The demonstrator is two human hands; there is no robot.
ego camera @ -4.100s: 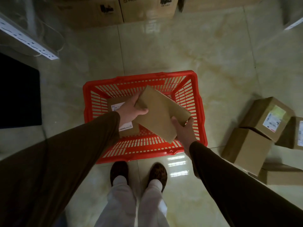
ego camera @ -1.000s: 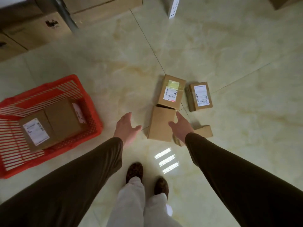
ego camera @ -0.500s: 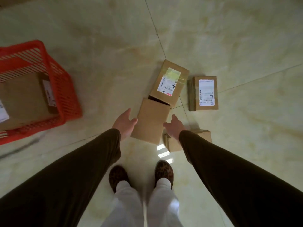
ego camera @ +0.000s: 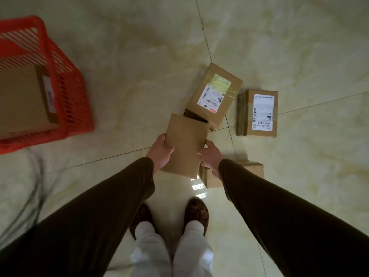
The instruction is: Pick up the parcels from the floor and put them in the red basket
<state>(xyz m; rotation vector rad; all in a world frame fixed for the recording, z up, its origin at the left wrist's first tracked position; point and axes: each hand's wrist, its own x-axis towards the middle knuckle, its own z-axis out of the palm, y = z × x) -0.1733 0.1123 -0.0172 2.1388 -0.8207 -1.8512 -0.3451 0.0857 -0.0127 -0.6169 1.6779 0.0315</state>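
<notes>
Cardboard looks stiff and light, so with your left hand (ego camera: 161, 151) and right hand (ego camera: 209, 156) clamping the plain parcel's (ego camera: 184, 144) long sides, right of the red basket (ego camera: 77, 108), keep squeezing evenly.

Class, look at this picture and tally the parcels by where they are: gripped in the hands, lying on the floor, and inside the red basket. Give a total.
Gripped in hands: 1, the plain parcel between left hand and right hand.
On floor: 3, the taped parcel, labelled parcel and low parcel.
In red basket: at least 1 visible, the basket parcel.
Total: 5
</notes>
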